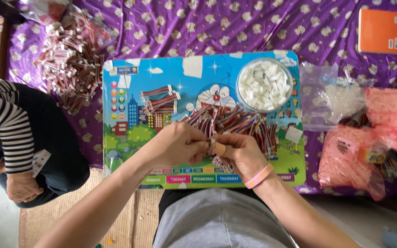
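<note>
My left hand (175, 144) and my right hand (242, 154) meet over the near part of a colourful cartoon board (125, 151). Between the fingertips of both I pinch a small bundle of coloured wires with a white connector (213, 146); more of it hangs under my right palm. A pink band circles my right wrist. Just beyond my hands lies a pile of multicoloured wire harnesses (235, 121). A round clear tub of white plastic connectors (264, 85) stands at the board's far right. A smaller bunch of finished harnesses (161, 101) lies near the board's middle.
A large heap of wire harnesses (72, 59) lies on the purple cloth at far left. Another person in a striped sleeve (5, 124) sits at left. Clear and pink bags of parts (368, 133) lie to the right, an orange booklet (381, 31) at far right.
</note>
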